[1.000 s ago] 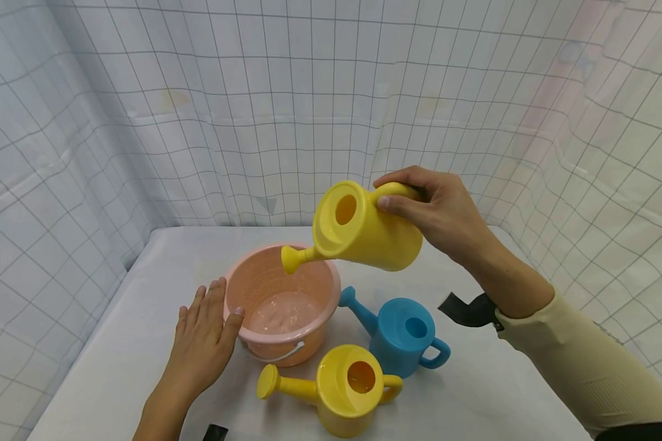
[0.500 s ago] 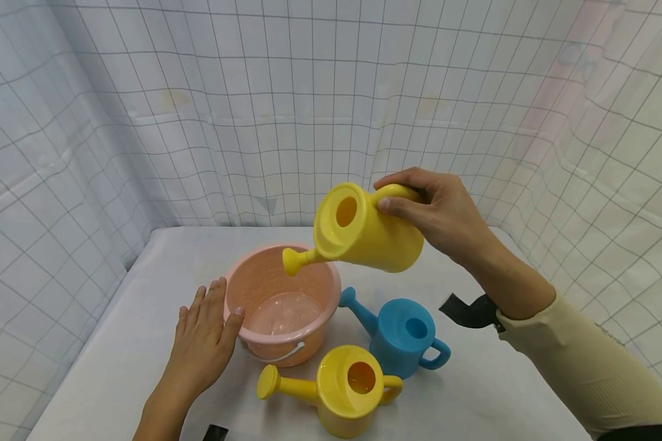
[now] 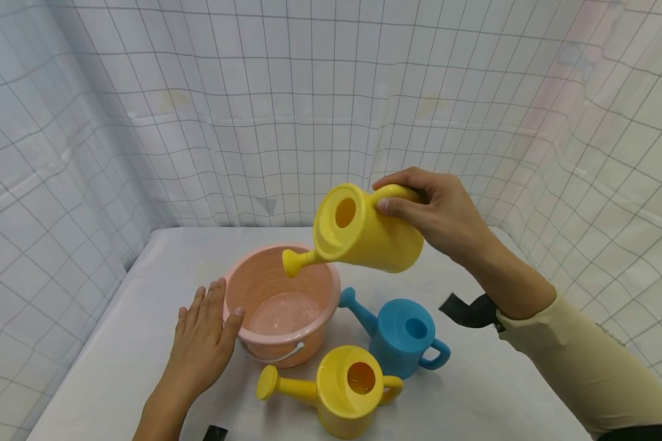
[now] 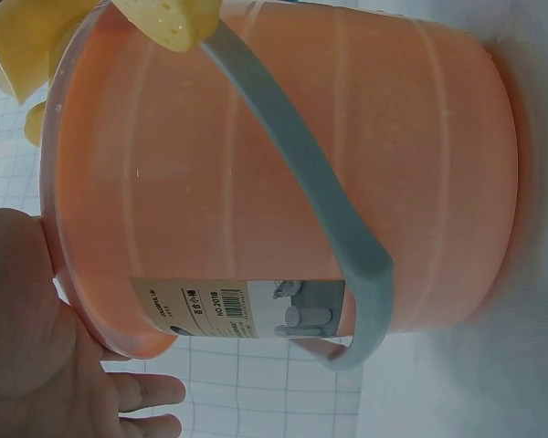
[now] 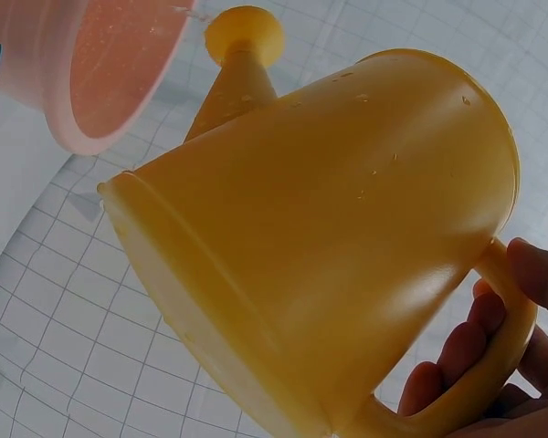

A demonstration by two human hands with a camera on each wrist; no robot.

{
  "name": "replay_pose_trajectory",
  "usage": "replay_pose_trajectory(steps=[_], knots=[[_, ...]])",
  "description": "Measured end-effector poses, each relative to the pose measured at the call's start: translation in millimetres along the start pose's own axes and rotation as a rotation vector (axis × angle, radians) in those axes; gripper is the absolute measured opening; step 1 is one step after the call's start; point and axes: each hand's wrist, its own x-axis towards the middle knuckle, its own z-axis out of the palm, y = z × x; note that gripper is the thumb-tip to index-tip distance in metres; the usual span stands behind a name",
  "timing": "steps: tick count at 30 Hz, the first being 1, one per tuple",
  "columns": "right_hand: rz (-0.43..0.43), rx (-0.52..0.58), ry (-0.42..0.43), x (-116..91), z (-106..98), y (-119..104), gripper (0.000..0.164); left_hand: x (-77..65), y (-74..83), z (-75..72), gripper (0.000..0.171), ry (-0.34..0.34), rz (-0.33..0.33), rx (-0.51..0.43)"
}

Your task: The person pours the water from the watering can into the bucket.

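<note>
My right hand (image 3: 433,205) grips the handle of a yellow watering can (image 3: 375,236), fingers curled round it. The can is tipped, its spout over the opening of a pink bucket (image 3: 303,340). In the right wrist view, a little water (image 5: 190,13) shows at the spout's rose (image 5: 245,35), and drops cling to the can's body. Shallow water (image 3: 287,313) lies in the bucket. My left hand (image 3: 204,337) rests at the bucket's left rim with straight fingers; the left wrist view shows the palm (image 4: 27,319) against that rim.
A second yellow watering can (image 3: 347,392) stands upright in front of the bucket, with some liquid inside. Right of the bucket stands a blue watering can (image 3: 403,337). White gridded curtains (image 3: 331,110) surround the white table (image 3: 474,386). The bucket's grey handle (image 4: 301,155) hangs down.
The held yellow can has dipped very slightly, and the ripples in the bucket's water look calmer. Both hands have otherwise kept their places.
</note>
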Motion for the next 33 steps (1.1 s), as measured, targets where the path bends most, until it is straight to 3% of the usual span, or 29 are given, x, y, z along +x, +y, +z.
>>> replay_pose_trajectory(steps=[33], knots=[[0.001,-0.015,-0.009,0.6,-0.3,-2.7,0.028,-0.4,0.2,0.6,0.068,0.008,0.004,-0.005]])
